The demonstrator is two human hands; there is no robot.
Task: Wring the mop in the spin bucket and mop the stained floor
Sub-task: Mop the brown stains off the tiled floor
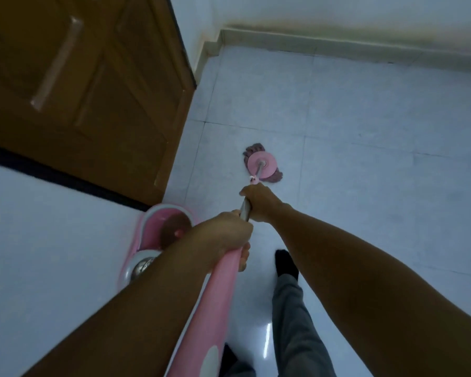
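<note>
The pink mop head lies flat on the pale tiled floor, its dark pink strands spread out on both sides. A metal pole runs from it up to a thick pink handle. My right hand grips the metal part of the pole, nearer the mop head. My left hand grips the top of the pink handle, just behind the right hand. The pink and white spin bucket stands on the floor to the left, partly hidden behind my left arm, with its metal spinner basket showing.
A brown wooden door fills the upper left, its edge close to the bucket. A beige skirting board runs along the far wall. My leg in grey trousers and a dark sock stands below the hands. Open tiles stretch to the right.
</note>
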